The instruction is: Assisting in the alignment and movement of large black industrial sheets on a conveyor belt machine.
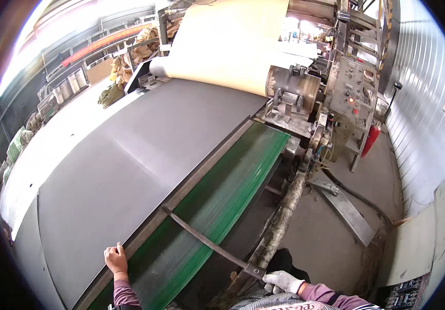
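Observation:
A wide dark grey sheet [109, 150] stretches from the roller at the back toward me on the left. My bare left hand [116, 259] is closed at the sheet's right edge, its fingertips partly hidden. In a white glove, my right hand [282, 281] grips the flat end of a long thin metal bar [207, 241]. The bar slants across a green belt [217, 194], and its far tip reaches the rail beside the sheet's edge.
A yellowish web [222, 41] runs down to the metal roller [292, 85]. A worn pipe [287, 209] lies right of the belt. Control panels [354, 85] with buttons, a red cylinder [371, 138] and a loose metal plate [345, 212] are on the right.

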{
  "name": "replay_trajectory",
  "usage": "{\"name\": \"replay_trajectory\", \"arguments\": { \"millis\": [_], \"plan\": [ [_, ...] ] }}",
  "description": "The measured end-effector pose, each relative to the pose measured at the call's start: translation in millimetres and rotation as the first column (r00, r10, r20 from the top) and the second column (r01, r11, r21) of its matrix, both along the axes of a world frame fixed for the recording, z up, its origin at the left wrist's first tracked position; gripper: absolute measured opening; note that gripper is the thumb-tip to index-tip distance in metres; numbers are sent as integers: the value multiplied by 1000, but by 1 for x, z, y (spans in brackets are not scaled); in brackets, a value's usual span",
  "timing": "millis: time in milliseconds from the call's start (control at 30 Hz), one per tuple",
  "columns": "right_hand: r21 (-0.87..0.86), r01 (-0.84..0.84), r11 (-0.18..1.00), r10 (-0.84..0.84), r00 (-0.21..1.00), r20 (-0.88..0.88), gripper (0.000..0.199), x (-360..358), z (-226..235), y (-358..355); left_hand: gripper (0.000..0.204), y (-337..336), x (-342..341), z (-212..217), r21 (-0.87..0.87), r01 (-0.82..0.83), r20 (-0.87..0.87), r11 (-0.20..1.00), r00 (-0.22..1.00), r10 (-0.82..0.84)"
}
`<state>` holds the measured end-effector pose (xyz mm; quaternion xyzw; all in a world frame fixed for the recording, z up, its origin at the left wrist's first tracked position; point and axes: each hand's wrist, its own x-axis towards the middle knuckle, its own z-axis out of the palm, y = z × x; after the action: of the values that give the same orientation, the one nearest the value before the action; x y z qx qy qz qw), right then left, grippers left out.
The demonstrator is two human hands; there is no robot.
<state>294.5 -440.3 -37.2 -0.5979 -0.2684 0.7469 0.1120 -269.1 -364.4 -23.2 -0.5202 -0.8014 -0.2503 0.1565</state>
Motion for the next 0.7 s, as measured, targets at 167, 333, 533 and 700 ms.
{"name": "replay_trajectory", "arguments": {
  "millis": [167, 333, 533, 700],
  "plan": [
    [6, 30, 1000, -30, 999, 17, 33, 0, 2, -3, 46, 74, 82, 10, -52, -70, -31, 996, 997, 68],
    [27, -23, 999, 22, 999, 41, 28, -2, 8, 0, 37, 101, 77, 9, -269, 113, 176, 956, 982, -66],
    [21, 17, 1000, -17, 1000, 24, 28, 3, 4, -4, 40, 32, -16, 12, -731, -25, -58, 682, 998, -27],
    [87, -5, 996, 6, 1000, -11, 28, 5, -3, -1, 33, 29, -14, -2, -560, 37, -313, 827, 916, -253]
  ]
}}
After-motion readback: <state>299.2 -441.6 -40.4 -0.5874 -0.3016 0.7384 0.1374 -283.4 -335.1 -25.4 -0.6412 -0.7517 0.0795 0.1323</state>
